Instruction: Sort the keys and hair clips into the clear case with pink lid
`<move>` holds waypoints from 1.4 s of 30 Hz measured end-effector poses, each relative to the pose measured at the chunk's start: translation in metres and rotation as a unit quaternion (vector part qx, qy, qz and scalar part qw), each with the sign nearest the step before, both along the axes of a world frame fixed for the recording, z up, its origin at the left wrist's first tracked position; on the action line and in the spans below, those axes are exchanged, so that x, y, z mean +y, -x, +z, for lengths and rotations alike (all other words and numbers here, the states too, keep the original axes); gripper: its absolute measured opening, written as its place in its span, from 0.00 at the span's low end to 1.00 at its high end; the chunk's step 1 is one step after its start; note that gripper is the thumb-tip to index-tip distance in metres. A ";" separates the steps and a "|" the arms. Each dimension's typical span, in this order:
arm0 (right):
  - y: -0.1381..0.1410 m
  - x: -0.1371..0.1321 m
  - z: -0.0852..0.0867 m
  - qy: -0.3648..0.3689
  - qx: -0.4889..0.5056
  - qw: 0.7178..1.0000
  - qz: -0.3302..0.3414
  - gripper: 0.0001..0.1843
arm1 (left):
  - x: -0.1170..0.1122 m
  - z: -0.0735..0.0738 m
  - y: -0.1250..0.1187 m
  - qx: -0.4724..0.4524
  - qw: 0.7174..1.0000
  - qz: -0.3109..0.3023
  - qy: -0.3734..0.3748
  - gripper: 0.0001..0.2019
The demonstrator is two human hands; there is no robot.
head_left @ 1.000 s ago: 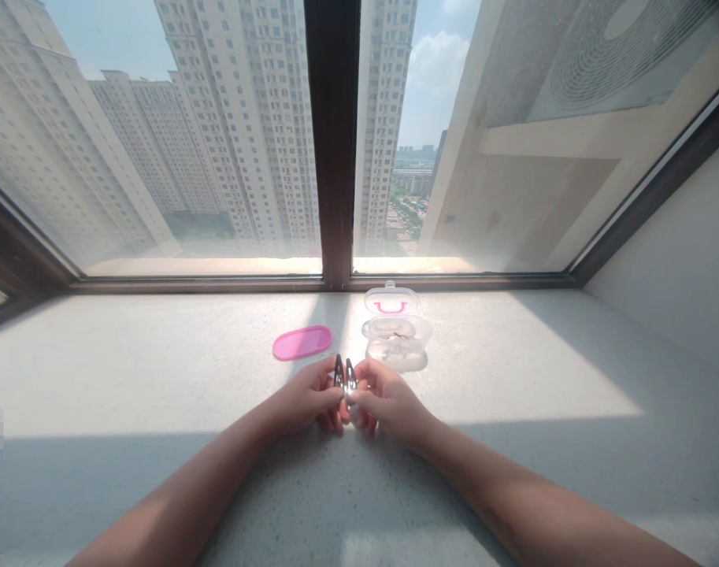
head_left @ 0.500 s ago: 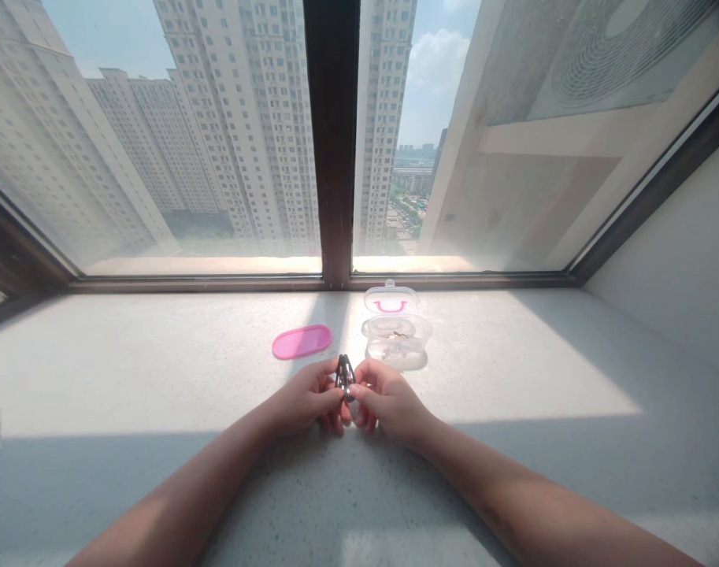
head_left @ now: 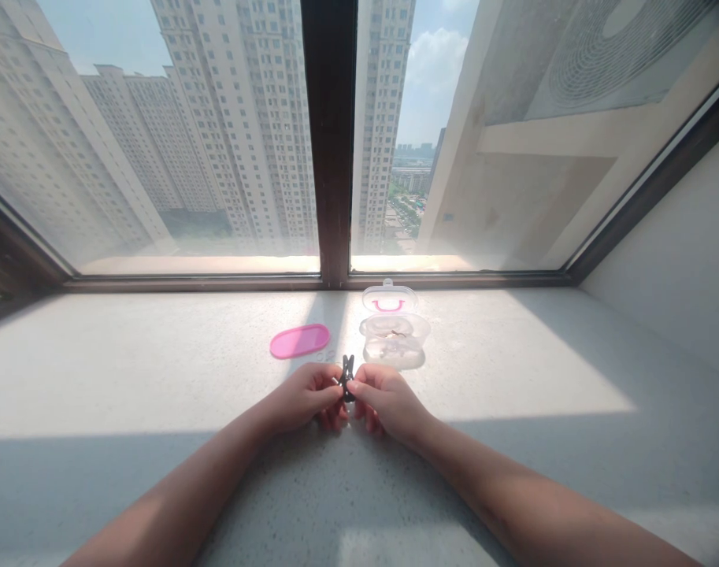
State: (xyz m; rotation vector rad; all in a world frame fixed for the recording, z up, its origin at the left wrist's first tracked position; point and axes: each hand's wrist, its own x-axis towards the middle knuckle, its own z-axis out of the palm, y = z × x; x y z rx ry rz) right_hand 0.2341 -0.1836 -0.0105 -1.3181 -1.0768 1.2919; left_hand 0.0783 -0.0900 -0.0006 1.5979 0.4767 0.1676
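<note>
Dark snap hair clips are pinched upright between my two hands, just above the sill; how many there are I cannot make out. My left hand holds them from the left with thumb and fingertips. From the right, my right hand grips them, its thumb pressed low on the clips. Beyond my left hand lies a flat pink oval lid or tray. Past my right hand stands a clear plastic case with small items inside, hard to make out. Its clear lid with a pink handle is tipped back.
Small clear rings or loops lie on the speckled white sill near the pink piece. Behind them rises the window with its dark frame post. A white wall bounds the right side.
The clips have turned between my fingers: they stood side by side before and now appear narrower and crossed. My hands have stayed nearly in place; the view has shifted slightly.
</note>
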 end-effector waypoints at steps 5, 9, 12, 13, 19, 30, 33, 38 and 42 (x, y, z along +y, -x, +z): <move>-0.001 0.000 0.002 0.009 0.001 1.000 -0.009 0.12 | 0.001 0.004 0.001 0.011 1.000 0.006 0.012 0.15; -0.001 0.000 0.003 0.017 0.008 1.000 -0.016 0.13 | 0.002 0.005 0.002 0.001 0.999 -0.006 0.032 0.16; 0.000 0.000 0.004 0.017 0.006 1.000 -0.021 0.13 | 0.003 0.006 0.003 -0.002 0.999 -0.021 0.036 0.16; 0.001 -0.001 0.004 0.017 0.004 1.000 -0.023 0.13 | 0.004 0.006 0.004 -0.002 0.999 -0.028 0.036 0.16; 0.003 -0.003 0.005 0.020 -0.020 0.999 -0.028 0.11 | 0.005 0.012 0.007 -0.006 0.997 -0.070 0.032 0.15; 0.004 -0.001 0.003 0.006 -0.063 0.997 -0.034 0.10 | 0.002 0.011 0.002 0.017 0.999 -0.031 0.008 0.16; 0.002 -0.001 0.002 0.000 -0.013 0.998 -0.059 0.10 | 0.002 0.010 0.002 0.018 0.999 -0.032 0.015 0.15; -0.001 -0.001 0.006 -0.025 0.002 0.993 -0.112 0.11 | 0.002 0.008 0.003 0.023 0.998 -0.053 0.010 0.14; -0.005 -0.002 0.020 -0.069 -0.018 0.993 -0.091 0.09 | 0.002 0.006 0.004 0.023 0.999 -0.042 0.002 0.14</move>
